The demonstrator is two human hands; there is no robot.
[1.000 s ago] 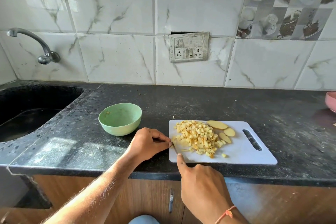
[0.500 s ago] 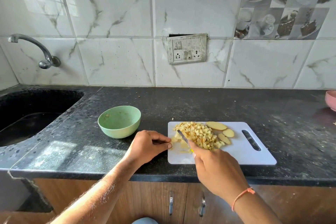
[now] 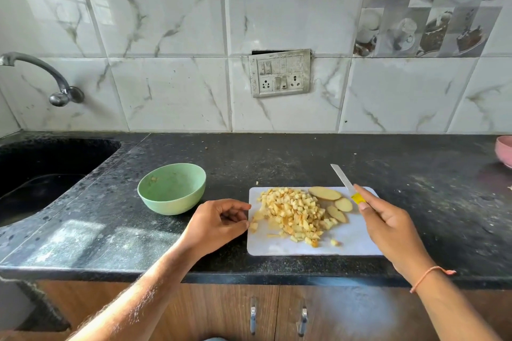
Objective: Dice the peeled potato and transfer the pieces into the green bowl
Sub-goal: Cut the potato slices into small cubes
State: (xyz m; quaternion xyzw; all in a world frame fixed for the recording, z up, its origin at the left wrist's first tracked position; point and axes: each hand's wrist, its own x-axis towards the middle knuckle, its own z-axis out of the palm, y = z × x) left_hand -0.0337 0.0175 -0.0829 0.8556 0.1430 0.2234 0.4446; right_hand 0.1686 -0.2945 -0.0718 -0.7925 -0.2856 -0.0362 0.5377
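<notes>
- Diced potato pile (image 3: 293,212) heaped on left-centre of white cutting board (image 3: 357,241), small yellow cubes, a few strays toward the near edge.
- Three uncut potato slices (image 3: 324,193) lying flat just right of the pile, on the board's far side.
- Board flat on dark speckled desk (image 3: 277,158), near the front edge.
- Green bowl (image 3: 172,188) upright on desk, just left of the board, apart from it; only small bits inside, no dice.
- Left hand (image 3: 214,223) at board's left edge, fingers curled, tips touching or pinching a cube at the pile's fringe; can't tell which.
- Right hand (image 3: 388,223) over board's right part, gripping knife (image 3: 345,183) by the yellow handle, forefinger stretched along it.
- Blade raised, pointing away and left, tip past the board's far edge, clear of the potato.
- Orange thread band (image 3: 428,275) on right wrist.
- Black sink (image 3: 41,174) at desk's left, tap (image 3: 38,77) on wall above.
- Switch panel (image 3: 279,72) on marble tile wall behind the board.
- Pink bowl (image 3: 504,151) cut off at right frame edge.
- Wooden cupboard doors with metal handles (image 3: 277,315) below desk.
</notes>
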